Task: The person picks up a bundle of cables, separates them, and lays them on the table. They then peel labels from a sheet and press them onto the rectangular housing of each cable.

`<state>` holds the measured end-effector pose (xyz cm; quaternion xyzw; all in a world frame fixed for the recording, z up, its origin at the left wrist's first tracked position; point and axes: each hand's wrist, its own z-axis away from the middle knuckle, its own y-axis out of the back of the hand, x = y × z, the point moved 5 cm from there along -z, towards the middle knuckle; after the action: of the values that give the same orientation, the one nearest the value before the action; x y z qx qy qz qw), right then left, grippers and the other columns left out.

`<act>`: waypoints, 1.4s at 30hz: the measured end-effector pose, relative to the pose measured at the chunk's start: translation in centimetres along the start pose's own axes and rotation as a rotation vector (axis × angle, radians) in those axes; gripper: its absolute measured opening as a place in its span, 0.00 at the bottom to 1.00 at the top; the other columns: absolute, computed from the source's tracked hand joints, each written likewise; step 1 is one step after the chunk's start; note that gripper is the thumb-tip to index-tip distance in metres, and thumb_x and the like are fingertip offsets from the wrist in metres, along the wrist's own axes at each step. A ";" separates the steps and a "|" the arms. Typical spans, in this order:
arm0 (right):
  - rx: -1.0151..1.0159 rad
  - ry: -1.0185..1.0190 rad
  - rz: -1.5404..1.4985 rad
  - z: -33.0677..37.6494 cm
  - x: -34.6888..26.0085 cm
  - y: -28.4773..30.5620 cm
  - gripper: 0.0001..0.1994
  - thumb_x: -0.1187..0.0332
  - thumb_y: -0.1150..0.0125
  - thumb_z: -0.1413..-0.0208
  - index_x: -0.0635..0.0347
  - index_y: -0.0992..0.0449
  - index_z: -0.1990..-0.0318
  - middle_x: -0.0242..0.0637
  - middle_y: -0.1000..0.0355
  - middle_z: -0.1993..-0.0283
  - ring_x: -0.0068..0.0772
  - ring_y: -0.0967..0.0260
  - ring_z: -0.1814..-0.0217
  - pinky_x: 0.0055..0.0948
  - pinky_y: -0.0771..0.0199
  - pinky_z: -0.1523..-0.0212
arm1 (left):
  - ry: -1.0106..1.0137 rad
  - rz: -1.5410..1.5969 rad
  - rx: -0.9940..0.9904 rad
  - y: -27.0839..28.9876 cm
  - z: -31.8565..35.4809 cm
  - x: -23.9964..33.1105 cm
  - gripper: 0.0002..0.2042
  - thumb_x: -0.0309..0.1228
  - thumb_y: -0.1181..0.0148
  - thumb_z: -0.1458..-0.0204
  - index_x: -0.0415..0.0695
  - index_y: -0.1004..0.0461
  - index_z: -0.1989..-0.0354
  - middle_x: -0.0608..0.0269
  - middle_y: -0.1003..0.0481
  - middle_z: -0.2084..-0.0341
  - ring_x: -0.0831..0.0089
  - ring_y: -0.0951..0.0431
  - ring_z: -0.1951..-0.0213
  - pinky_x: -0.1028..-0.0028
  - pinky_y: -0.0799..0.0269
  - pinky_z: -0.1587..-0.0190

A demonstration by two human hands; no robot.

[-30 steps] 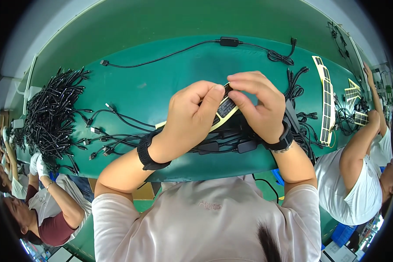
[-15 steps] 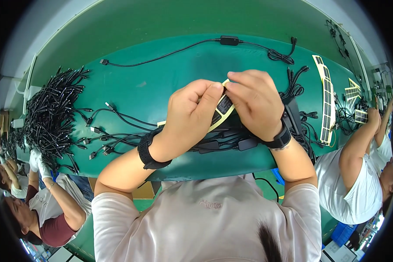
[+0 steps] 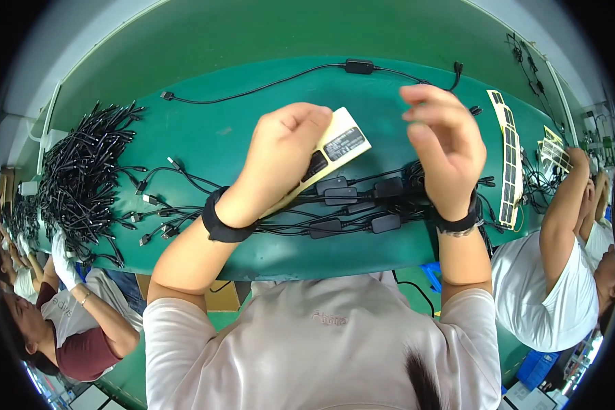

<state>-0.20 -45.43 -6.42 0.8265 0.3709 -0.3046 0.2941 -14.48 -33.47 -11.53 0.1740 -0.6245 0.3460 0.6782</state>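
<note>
My left hand (image 3: 287, 147) is closed on a strip of black labels on pale yellow backing (image 3: 346, 142), pinched between thumb and fingers. The strip's upper end is bare backing, and its lower part runs under the hand. To the right, my right hand (image 3: 451, 147) is raised with thumb and fingers curved and apart. Its fingertips are slightly blurred, and I cannot tell whether a label clings to them. Below the hands lie several black cables with flat rectangular boxes (image 3: 339, 197), their plugs toward the left.
A big heap of black cables (image 3: 82, 178) lies at the left. One cable with an inline box (image 3: 359, 66) stretches along the back. Long label strips (image 3: 509, 160) lie at the right of the green table (image 3: 205, 130). Co-workers sit on both sides, one wearing white gloves (image 3: 63, 260).
My right hand has come away from the label strip, moving right, and its fingers have spread. My left hand has shifted slightly left, tilting the strip and exposing the boxes below.
</note>
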 end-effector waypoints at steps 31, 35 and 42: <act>-0.014 -0.428 -0.487 1.5 1.8 -2.3 0.39 0.85 0.40 0.53 0.60 0.56 0.36 0.41 0.28 0.67 0.26 0.28 0.64 0.23 0.26 0.64 | -1.062 -0.975 0.033 -2.2 2.4 3.4 0.06 0.28 0.39 0.51 0.40 0.25 0.67 0.60 0.27 0.80 0.64 0.28 0.77 0.71 0.34 0.75; -0.115 -0.114 -0.160 1.3 1.4 -2.4 0.38 0.84 0.39 0.52 0.58 0.56 0.37 0.46 0.28 0.63 0.32 0.28 0.62 0.27 0.26 0.61 | -0.976 -1.085 0.016 -2.5 2.5 3.1 0.05 0.28 0.39 0.52 0.39 0.27 0.72 0.58 0.29 0.82 0.61 0.30 0.79 0.69 0.35 0.75; -0.242 0.308 0.303 1.0 -0.7 -3.0 0.38 0.84 0.37 0.55 0.59 0.53 0.38 0.43 0.25 0.63 0.36 0.27 0.65 0.32 0.28 0.62 | -0.731 -0.933 -0.041 -2.0 2.4 2.9 0.08 0.29 0.44 0.47 0.39 0.28 0.75 0.58 0.30 0.83 0.62 0.30 0.79 0.69 0.36 0.77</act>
<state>-3.22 -44.74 -7.33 0.8681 0.3169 -0.0808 0.3734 -14.89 -35.71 -7.92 0.5249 -0.6818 -0.0833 0.5027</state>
